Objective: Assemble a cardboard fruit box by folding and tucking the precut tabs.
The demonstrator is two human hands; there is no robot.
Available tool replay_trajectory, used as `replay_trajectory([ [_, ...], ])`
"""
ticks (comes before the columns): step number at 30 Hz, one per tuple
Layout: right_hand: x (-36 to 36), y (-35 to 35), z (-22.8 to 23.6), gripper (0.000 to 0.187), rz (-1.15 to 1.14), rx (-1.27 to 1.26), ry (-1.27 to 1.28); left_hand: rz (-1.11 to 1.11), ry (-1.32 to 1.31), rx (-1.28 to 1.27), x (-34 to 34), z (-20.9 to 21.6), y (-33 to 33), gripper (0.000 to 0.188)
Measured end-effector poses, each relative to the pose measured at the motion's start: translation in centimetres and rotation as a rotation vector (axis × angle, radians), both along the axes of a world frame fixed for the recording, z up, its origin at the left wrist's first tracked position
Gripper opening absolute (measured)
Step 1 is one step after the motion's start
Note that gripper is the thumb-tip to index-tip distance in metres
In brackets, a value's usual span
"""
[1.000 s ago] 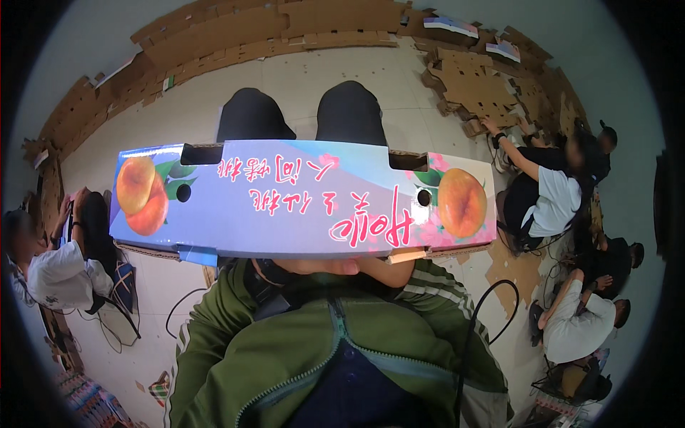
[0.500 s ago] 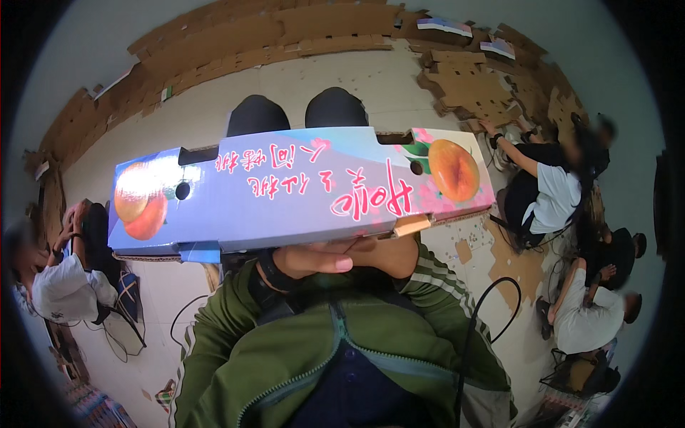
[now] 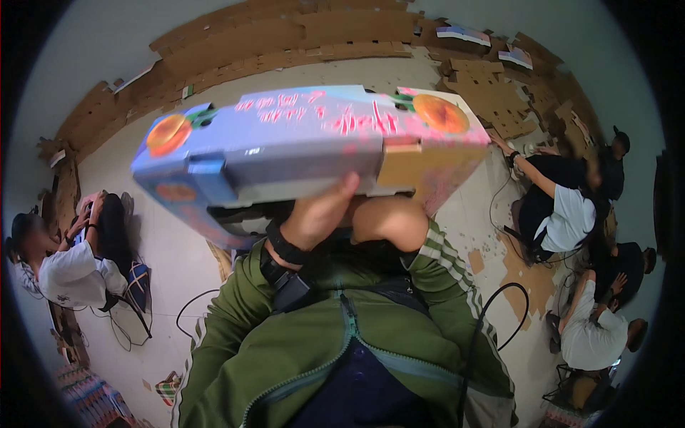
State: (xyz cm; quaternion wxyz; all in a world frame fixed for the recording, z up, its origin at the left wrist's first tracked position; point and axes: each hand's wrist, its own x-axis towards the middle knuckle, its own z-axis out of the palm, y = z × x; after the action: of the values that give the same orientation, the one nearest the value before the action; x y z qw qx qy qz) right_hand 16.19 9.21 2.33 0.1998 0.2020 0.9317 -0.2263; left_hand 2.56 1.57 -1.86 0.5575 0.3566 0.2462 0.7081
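Note:
A glossy cardboard fruit box point(image 3: 300, 153), blue, purple and pink with printed peaches, is held up in front of my chest. It is tilted, so one long printed side and the side nearest me both show. A blue tab point(image 3: 207, 178) and a bare brown cardboard flap point(image 3: 399, 170) sit on that near side. My left hand point(image 3: 321, 217), with a black band at its wrist, grips the near side, thumb pressed up against it. Beside it, my right hand point(image 3: 389, 220) reaches in under the box at a bent wrist; its fingers are hidden.
Flattened brown cardboard point(image 3: 314, 28) lines the far wall, and more sheets point(image 3: 485, 96) lie at the far right. Seated people work on the left point(image 3: 71, 267) and right point(image 3: 564, 207). A black cable point(image 3: 524, 292) loops by my right arm. Printed cartons point(image 3: 93, 396) are stacked at the lower left.
The box has tipped, its far long side rising away, so its near side with the flaps now shows. My left thumb has turned upward against it.

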Motion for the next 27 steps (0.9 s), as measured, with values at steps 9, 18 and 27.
replay_trajectory([
  [9,-2.7,0.7,1.4,0.057,0.052,-0.024,-0.101,-0.072,0.226,-0.278,-2.3,4.4,-2.7,0.045],
  [18,-1.3,0.0,-1.0,0.057,-0.002,-0.064,-0.163,-0.298,1.844,-0.662,-6.5,4.8,-6.7,0.049],
  [27,-2.3,0.0,0.2,0.052,-0.017,-0.057,-0.233,-0.35,1.917,-0.644,-7.9,3.8,-5.9,0.046],
])
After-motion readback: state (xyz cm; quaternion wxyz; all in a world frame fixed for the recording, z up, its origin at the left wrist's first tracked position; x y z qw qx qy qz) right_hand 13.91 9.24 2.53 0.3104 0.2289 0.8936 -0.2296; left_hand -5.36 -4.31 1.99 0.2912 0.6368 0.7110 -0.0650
